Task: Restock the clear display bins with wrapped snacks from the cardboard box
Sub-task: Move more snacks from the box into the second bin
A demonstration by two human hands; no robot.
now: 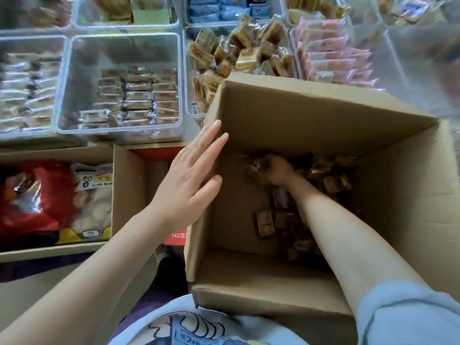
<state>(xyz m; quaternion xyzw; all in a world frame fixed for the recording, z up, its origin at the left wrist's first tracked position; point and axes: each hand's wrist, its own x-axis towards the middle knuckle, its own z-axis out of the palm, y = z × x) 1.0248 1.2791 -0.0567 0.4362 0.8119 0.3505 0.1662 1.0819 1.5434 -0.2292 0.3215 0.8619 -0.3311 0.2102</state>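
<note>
Wrapped snacks (281, 217) lie in the cardboard box (286, 115); right hand (276, 170) curls its grip around some, left hand (191, 175) rests flat, fingers straight, against the box wall

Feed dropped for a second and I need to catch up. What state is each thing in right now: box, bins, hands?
Cardboard box: open, tilted, few brown wrapped snacks left at the bottom.
Right hand: deep in the box, curled on a clump of snacks.
Left hand: flat, fingers straight, steadying the box's left wall.
Bin of brown snacks: heaped full.
Bin of silver-wrapped bars: partly filled.
Bin of pink packs: well stocked.
Second cardboard box: open, holding bagged goods.
</note>
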